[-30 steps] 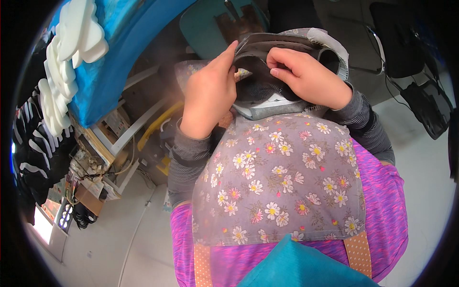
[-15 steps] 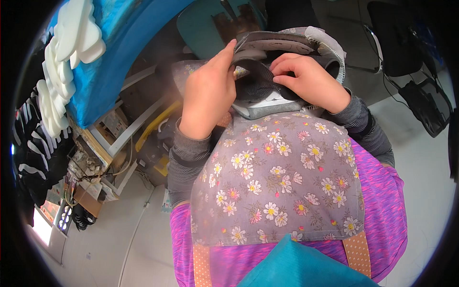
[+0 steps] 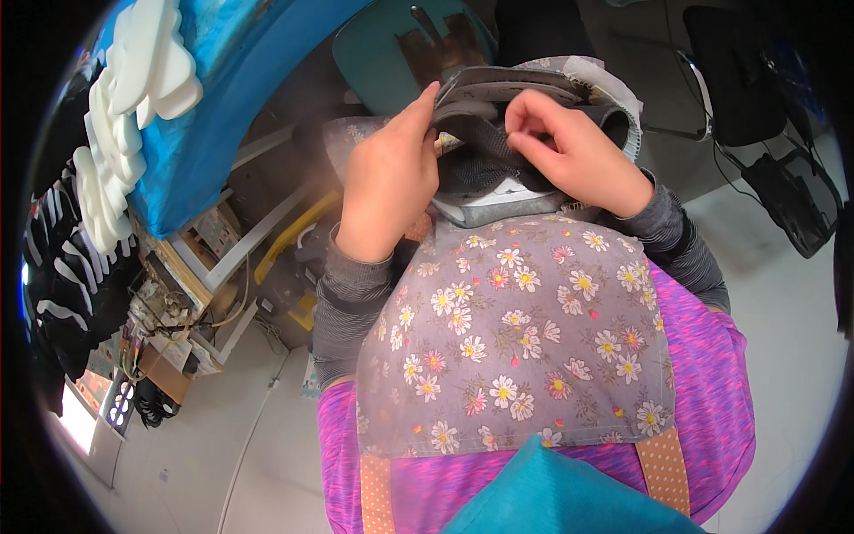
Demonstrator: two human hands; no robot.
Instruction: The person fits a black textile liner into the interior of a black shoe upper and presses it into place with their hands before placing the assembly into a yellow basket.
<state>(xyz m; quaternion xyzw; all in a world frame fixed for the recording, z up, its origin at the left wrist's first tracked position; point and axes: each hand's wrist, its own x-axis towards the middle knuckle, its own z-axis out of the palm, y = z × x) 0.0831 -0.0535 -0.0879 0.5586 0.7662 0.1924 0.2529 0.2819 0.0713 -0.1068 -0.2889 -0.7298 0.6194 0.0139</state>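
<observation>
In my lap, at the far edge of the flowered apron (image 3: 511,356), lies a grey and black fabric shoe upper (image 3: 498,214) with a dark mesh lining and pale stitched edges. My left hand (image 3: 389,182) grips its left side, fingers behind the edge and partly hidden. Above the opening, my right hand (image 3: 578,156) is curled, with thumb and forefinger pinched by the black mesh. Whatever sits in that pinch is too small to make out.
Stacked white sole-shaped pieces (image 3: 147,67) rest on a blue-covered surface (image 3: 209,98) at the far left, with black pieces (image 3: 76,276) below. A teal stool (image 3: 365,58) bearing brown-stained tools is beyond my hands. A black chair (image 3: 734,80) stands right.
My right hand has lifted slightly off the upper, its fingers curling more into a pinch. The upper has sunk a little in view; my left hand keeps its hold.
</observation>
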